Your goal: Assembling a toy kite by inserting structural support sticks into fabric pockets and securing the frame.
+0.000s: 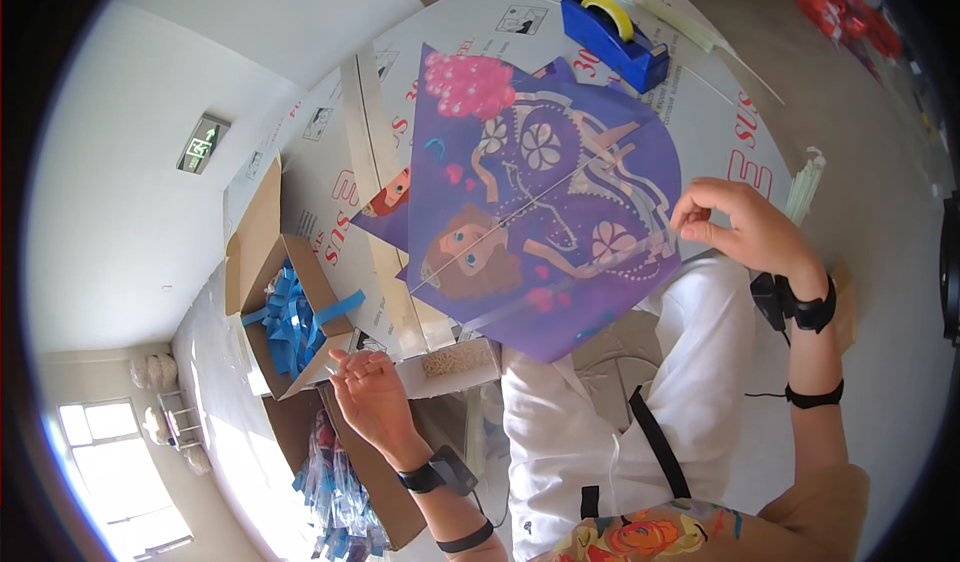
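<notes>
A purple kite (560, 187) printed with a cartoon princess and pink balloons lies over the table edge, its lower corner hanging above my lap. A thin pale rod (530, 202) crosses it diagonally. At the kite's right edge my right hand (745, 224) is closed, thumb and forefinger pinched against the sheet's border. My left hand (372, 402) is raised left of the kite, apart from it. Its fingers curl together near a small whitish bit too small to name. Beside it stands an open cardboard box (262, 322) of blue ribbon strips (290, 312).
A blue tape dispenser (618, 42) with yellow tape stands at the table's far side. Bundled pale rods (655, 7) lie behind it. A small white box (450, 367) of beige bits is at the near edge. Below left, another carton (400, 502) holds plastic-wrapped packets (340, 497).
</notes>
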### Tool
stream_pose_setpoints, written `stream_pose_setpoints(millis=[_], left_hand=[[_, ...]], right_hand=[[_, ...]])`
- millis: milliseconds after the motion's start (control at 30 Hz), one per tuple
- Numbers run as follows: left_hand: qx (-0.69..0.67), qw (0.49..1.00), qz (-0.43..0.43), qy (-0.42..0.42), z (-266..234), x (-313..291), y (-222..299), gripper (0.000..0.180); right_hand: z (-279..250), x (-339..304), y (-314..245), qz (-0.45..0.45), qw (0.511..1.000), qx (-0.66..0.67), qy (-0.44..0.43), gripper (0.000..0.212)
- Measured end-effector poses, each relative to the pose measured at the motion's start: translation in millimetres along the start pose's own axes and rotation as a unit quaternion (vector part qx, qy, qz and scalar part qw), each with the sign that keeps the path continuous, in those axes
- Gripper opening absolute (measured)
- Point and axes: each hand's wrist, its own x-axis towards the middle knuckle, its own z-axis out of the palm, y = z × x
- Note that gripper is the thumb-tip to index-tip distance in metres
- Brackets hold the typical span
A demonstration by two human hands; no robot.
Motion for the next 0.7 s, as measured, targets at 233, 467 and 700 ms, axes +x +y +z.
stream_pose_setpoints(millis=[233, 467, 700], left_hand=[[0.218, 0.970, 0.059, 0.088, -46, 23, -8, 0.004], [0.526, 0.812, 0.185, 0.173, -76, 60, -37, 0.004], [0.585, 0.769, 0.168, 0.193, -114, 74, -45, 0.010]], right_hand=[[2, 63, 52, 0.099, 0.994, -0.016, -0.047, 0.014], [4, 106, 76, 0.180, 0.983, 0.028, -0.020, 0.011], [10, 125, 112, 0.149, 0.987, 0.056, -0.007, 0.012]])
